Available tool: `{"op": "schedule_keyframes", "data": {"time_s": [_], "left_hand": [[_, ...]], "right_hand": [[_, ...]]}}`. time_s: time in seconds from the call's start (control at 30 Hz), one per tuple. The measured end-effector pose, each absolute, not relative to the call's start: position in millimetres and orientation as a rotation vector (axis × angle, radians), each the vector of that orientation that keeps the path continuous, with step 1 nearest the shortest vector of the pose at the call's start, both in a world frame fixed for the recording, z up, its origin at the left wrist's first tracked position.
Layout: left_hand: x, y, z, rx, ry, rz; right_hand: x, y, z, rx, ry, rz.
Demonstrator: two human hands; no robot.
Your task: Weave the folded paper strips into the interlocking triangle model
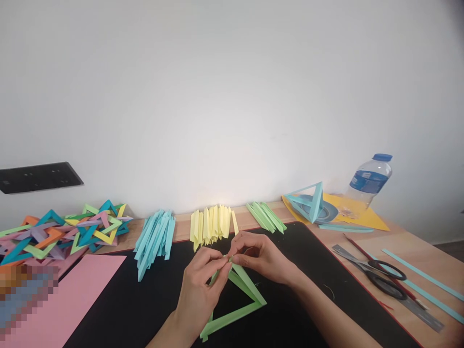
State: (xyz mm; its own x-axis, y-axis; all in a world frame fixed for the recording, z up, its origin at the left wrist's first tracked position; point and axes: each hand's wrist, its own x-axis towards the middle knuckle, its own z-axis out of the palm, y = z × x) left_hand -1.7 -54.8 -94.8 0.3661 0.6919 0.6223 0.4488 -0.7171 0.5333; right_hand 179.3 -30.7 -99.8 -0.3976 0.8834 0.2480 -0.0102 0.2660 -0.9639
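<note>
A green folded-paper frame (234,314) of joined strips rests on the black mat (300,290), its top corner lifted. My left hand (201,282) pinches that corner from the left. From the right, the fingertips of my right hand (259,253) press on the same corner, touching the left fingertips. How the strip ends meet there is hidden by my fingers. Behind my hands lie a bundle of folded yellow strips (212,223), a bundle of green strips (266,216) and, to the left, a heap of blue strips (155,239).
Interlocked paper stars (97,224) pile up at the left, near pink paper (87,285). On the right are scissors (377,270), a pencil (362,251), a ruler (424,314) and blue strips (427,273). A blue paper frame (315,205) and water bottle (371,179) stand at the back.
</note>
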Motion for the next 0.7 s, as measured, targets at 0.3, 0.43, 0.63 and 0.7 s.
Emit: {"op": "schedule_keyframes", "data": {"time_s": [0.3,0.43,0.63,0.7], "left_hand": [[3.1,-61.2,-94.7,2.398,1.11,1.287],[3.1,-60.2,-96.7,2.297,1.102,1.29],[-1.6,-53.8,-92.9,2.137,1.153,1.257],[-3.4,-52.1,-90.9,2.098,1.183,1.251]], "right_hand": [[179.1,-32.4,-98.4,-0.791,-1.662,1.259],[179.8,-33.2,-96.5,-0.837,-1.698,1.217],[181.8,-31.3,-98.3,-0.82,-1.667,1.216],[181.6,-30.9,-99.2,-0.799,-1.655,1.222]]}}
